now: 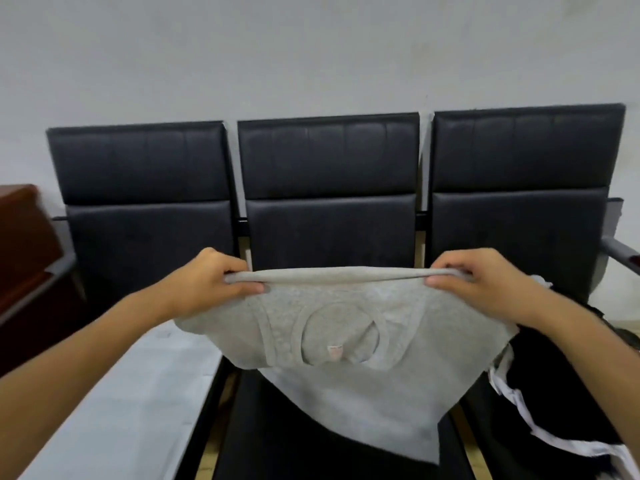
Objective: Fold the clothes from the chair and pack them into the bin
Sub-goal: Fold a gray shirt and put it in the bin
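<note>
A light grey shirt [346,375] hangs over the middle seat of a black three-seat bench [329,161]. Its upper edge is stretched taut between my hands, and its round neckline with a small label faces me. My left hand [211,282] pinches the left end of that edge. My right hand [485,278] pinches the right end. The lower part of the shirt drapes onto the middle seat. A pile of black clothes with white stripes [554,393] lies on the right seat. No bin is in view.
A white flat surface [131,393] covers the left seat area. A reddish-brown wooden cabinet [24,244] stands at the far left. A grey wall rises behind the bench. The bench's right armrest [620,252] juts out at the far right.
</note>
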